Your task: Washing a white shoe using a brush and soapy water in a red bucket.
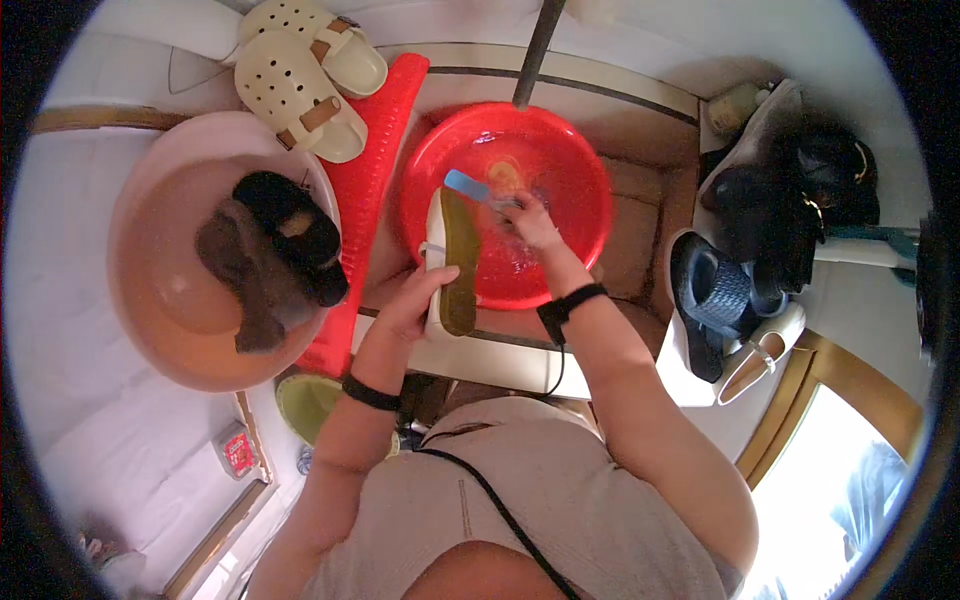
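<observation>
My left hand [415, 300] grips a white shoe [435, 289] near its lower end, with the shoe's olive-brown sole [459, 262] turned up towards me. My right hand [531, 220] is closed around a small brush with a blue end [466, 185]; its bristles are blurred. The blue end lies just above the shoe's upper tip. Both hands are over a red plastic basin [592, 180] holding water, which stands in a tiled sink.
Left, a pink basin [139, 195] holds dark shoes [292, 232] in water. Cream clogs [300, 97] rest by a red washboard [382, 165]. At right are dark sandals [709, 300] and a white strapped shoe [761, 356]. A pipe [538, 56] hangs above the red basin.
</observation>
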Demonstrator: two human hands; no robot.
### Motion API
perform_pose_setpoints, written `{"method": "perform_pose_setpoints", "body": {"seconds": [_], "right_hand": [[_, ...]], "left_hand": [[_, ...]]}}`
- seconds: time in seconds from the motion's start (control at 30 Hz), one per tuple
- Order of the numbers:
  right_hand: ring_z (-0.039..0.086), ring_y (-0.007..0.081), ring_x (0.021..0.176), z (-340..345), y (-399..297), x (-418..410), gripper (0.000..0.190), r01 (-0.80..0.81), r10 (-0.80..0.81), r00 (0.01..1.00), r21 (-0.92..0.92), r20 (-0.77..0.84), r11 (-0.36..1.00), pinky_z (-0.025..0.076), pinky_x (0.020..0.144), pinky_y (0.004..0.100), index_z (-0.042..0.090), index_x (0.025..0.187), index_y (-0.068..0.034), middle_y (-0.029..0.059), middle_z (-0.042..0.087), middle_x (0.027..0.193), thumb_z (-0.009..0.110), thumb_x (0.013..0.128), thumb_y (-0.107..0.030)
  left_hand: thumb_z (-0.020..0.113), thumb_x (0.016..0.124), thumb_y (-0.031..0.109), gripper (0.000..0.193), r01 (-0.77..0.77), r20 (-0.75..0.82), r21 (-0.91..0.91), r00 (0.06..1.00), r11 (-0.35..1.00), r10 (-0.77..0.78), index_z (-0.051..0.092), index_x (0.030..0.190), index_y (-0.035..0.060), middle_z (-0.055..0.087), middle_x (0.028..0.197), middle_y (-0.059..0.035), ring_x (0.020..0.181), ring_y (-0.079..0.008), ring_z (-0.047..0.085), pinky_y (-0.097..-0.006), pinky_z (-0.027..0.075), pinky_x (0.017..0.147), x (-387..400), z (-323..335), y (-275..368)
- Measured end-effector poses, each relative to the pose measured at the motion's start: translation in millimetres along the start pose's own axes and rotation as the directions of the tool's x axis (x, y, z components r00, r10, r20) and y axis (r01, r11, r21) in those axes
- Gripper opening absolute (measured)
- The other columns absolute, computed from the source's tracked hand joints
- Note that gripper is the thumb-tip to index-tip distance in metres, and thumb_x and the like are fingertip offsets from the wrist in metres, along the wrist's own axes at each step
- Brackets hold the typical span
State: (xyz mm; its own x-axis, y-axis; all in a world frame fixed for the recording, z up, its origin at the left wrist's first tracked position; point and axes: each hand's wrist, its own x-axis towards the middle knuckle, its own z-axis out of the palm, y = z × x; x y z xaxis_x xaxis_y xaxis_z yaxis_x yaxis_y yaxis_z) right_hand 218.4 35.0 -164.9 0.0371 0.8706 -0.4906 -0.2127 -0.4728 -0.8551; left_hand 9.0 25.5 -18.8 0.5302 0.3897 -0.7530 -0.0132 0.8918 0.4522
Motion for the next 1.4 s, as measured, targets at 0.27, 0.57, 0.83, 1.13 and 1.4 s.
{"method": "perform_pose_setpoints", "body": {"seconds": [0.27, 0.57, 0.83, 1.13, 1.4], "right_hand": [[0.057, 0.0388, 0.094, 24.3, -36.8, -19.1, 0.033, 0.163, -0.239, 0.969, -0.562, -0.065, 0.811, 0.045, 0.084, 0.0413, 0.055, 0.112, -0.006, 0.0210, 0.060, 0.101, 0.049, 0.087, -0.026], [0.059, 0.0227, 0.090, 19.4, -43.3, -40.9, 0.059, -0.238, 0.181, 0.970, 0.475, 0.163, 0.847, 0.049, 0.078, 0.0385, 0.039, 0.131, -0.011, 0.0129, 0.059, 0.108, 0.053, 0.085, -0.045], [0.057, 0.0255, 0.097, 27.5, -91.2, -54.5, 0.051, -0.184, 0.092, 0.982, 0.744, 0.164, 0.642, 0.045, 0.089, 0.0400, 0.049, 0.118, -0.006, 0.0108, 0.059, 0.108, 0.054, 0.084, -0.044], [0.055, 0.0257, 0.105, 35.7, -135.3, -84.4, 0.068, -0.200, 0.033, 0.957, 0.574, 0.287, 0.794, 0.043, 0.093, 0.0405, 0.042, 0.128, -0.008, 0.0118, 0.056, 0.117, 0.040, 0.085, -0.061], [0.052, 0.0225, 0.103, -14.9, -56.4, -2.7, 0.051, -0.124, 0.137, 0.989, -0.186, 0.056, 0.975, 0.046, 0.085, 0.0403, 0.039, 0.131, -0.010, 0.0109, 0.054, 0.116, 0.047, 0.088, -0.038]], "left_hand": [[0.063, 0.078, 0.026, 0.057, -0.054, 0.026, 0.195, 0.998, 0.979, 0.050, 0.039, 0.125, 0.0049, 0.057, 0.100, -0.0102, 0.087, -0.0230, 0.061, -0.0330, 0.051, 0.073, 9.6, 20.1, -0.6], [0.069, 0.071, 0.030, 0.079, -0.027, -0.047, 0.983, 0.919, 0.182, 0.390, 0.030, 0.134, 0.0043, 0.046, 0.123, -0.0221, 0.113, -0.0338, 0.048, -0.0402, 0.040, 0.092, 2.0, 36.1, 2.0], [0.064, 0.079, 0.016, 0.032, -0.492, -0.107, 0.746, 0.577, 0.449, 0.810, 0.045, 0.101, 0.0019, 0.049, 0.110, -0.0113, 0.095, -0.0254, 0.055, -0.0363, 0.046, 0.083, -1.3, 22.4, -9.3], [0.047, 0.087, 0.049, 0.064, -0.088, 0.369, -0.129, 0.920, 0.988, 0.130, 0.037, 0.131, 0.0029, 0.054, 0.119, -0.0159, 0.101, -0.0242, 0.058, -0.0362, 0.049, 0.085, -2.6, 10.1, -8.9], [0.035, 0.091, 0.048, 0.059, -0.153, 0.248, -0.360, 0.935, 0.920, 0.253, 0.035, 0.131, 0.0043, 0.055, 0.116, -0.0176, 0.101, -0.0329, 0.058, -0.0464, 0.049, 0.085, -33.9, 9.3, 2.8]]}}
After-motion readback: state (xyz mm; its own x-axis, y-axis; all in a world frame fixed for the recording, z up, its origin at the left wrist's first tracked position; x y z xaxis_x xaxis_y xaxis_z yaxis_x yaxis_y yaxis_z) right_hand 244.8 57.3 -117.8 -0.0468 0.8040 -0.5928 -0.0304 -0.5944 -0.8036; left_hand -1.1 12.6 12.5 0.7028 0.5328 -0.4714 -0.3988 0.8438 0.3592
